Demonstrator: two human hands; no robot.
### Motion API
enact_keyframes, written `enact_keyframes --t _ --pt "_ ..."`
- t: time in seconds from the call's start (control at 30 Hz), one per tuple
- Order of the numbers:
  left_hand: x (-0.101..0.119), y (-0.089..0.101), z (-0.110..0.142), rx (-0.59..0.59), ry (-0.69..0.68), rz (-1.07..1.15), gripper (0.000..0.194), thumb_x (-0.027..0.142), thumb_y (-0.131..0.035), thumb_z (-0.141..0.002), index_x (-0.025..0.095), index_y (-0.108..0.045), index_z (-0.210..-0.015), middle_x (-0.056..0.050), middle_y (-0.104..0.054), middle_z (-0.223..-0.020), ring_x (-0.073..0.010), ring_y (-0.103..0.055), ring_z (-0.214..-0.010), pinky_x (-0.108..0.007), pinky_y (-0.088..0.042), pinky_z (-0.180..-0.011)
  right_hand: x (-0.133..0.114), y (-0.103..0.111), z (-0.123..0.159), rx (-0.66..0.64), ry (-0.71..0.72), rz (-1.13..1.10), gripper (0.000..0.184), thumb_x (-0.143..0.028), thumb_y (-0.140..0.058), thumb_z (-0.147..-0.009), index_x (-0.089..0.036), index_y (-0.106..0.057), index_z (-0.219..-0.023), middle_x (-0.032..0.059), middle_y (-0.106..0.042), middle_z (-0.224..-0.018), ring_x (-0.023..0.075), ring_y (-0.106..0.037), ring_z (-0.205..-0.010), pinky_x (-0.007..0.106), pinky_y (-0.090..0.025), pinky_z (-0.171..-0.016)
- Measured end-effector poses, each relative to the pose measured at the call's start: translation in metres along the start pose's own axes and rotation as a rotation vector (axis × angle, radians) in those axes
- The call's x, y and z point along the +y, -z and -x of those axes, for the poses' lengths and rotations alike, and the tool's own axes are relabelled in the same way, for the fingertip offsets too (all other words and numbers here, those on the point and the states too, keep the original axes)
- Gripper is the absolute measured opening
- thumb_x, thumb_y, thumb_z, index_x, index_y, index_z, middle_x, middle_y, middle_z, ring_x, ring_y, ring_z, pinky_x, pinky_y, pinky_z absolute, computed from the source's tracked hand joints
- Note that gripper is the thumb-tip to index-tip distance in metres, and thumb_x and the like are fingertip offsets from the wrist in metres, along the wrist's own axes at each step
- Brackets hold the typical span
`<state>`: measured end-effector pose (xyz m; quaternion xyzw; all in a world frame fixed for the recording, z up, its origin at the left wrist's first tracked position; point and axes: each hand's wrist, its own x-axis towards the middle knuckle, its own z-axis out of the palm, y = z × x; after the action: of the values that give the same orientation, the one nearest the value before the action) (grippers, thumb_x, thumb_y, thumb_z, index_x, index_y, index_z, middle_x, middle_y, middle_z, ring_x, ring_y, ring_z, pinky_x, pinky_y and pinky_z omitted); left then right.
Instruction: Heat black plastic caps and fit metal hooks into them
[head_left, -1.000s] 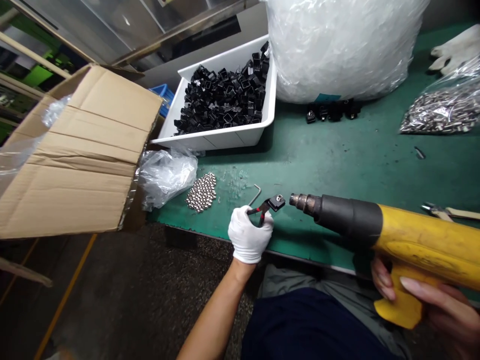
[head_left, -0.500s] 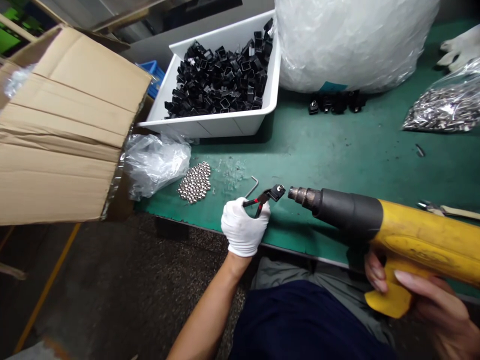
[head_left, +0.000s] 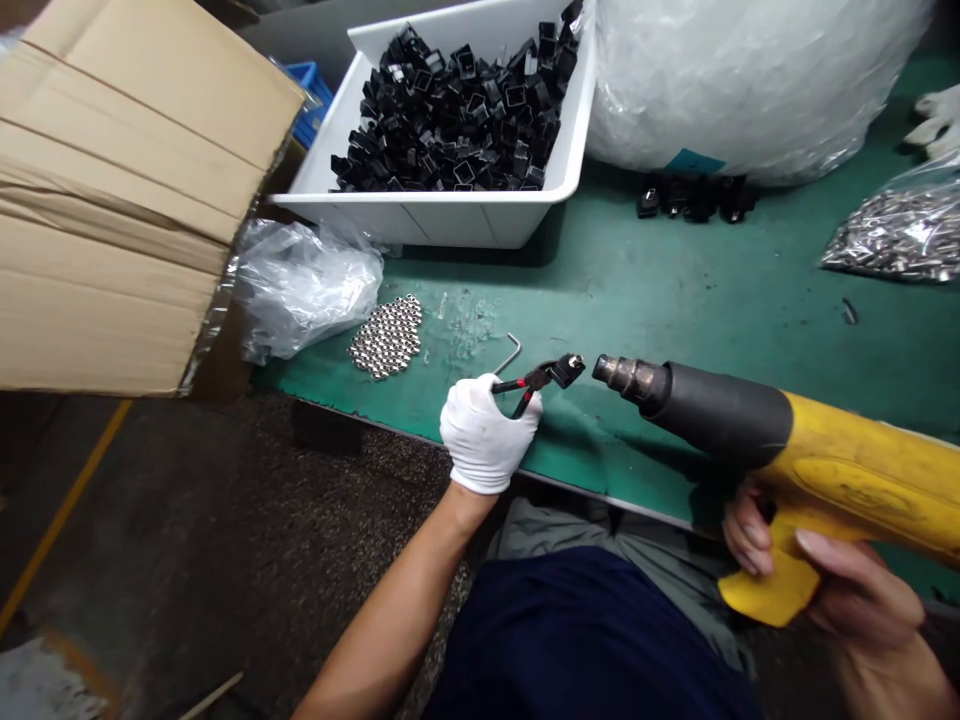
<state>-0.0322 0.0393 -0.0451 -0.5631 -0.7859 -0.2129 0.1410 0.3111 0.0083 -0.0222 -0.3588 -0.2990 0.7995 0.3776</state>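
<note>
My left hand (head_left: 486, 432), in a white glove, is closed around the handles of small pliers (head_left: 537, 378) with black and red grips. Their jaws hold a small black plastic part (head_left: 568, 371) with a shiny metal piece in its top. My bare right hand (head_left: 847, 590) grips a yellow heat gun (head_left: 862, 470) by its handle. The gun's stepped metal nozzle (head_left: 630, 378) points left at the black part, a short gap away. A hex key (head_left: 511, 353) lies on the green table (head_left: 637, 290) just beyond the pliers.
A white bin (head_left: 480, 218) full of black plastic parts stands at the back. Small metal pieces (head_left: 386, 337) lie left, beside a clear plastic bag (head_left: 307, 285) and a cardboard box (head_left: 127, 200). Several black parts (head_left: 697, 197) sit before a large plastic bag (head_left: 757, 80). A bag of metal pieces (head_left: 896, 230) lies right.
The camera view has shifted slightly. The black part in the pliers has turned a little, its metal piece now facing more toward the nozzle. Both hands keep their holds.
</note>
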Motion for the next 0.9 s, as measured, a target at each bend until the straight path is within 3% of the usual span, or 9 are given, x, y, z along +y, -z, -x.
enact_keyframes --t 0.9 --pt "0.0000 0.0013 -0.0001 -0.013 0.038 0.036 0.046 0.056 -0.069 -0.077 0.017 -0.063 -0.102 -0.010 -0.060 -0.088 -0.0286 -0.059 -0.086 -0.037 -0.042 -0.076 -0.0007 0.0009 -0.0007 0.021 -0.026 0.011 0.029 -0.039 -0.055 -0.090 -0.022 -0.061 -0.113 0.0063 -0.053 -0.082 0.0197 -0.050 -0.064 0.034 -0.043 -0.056"
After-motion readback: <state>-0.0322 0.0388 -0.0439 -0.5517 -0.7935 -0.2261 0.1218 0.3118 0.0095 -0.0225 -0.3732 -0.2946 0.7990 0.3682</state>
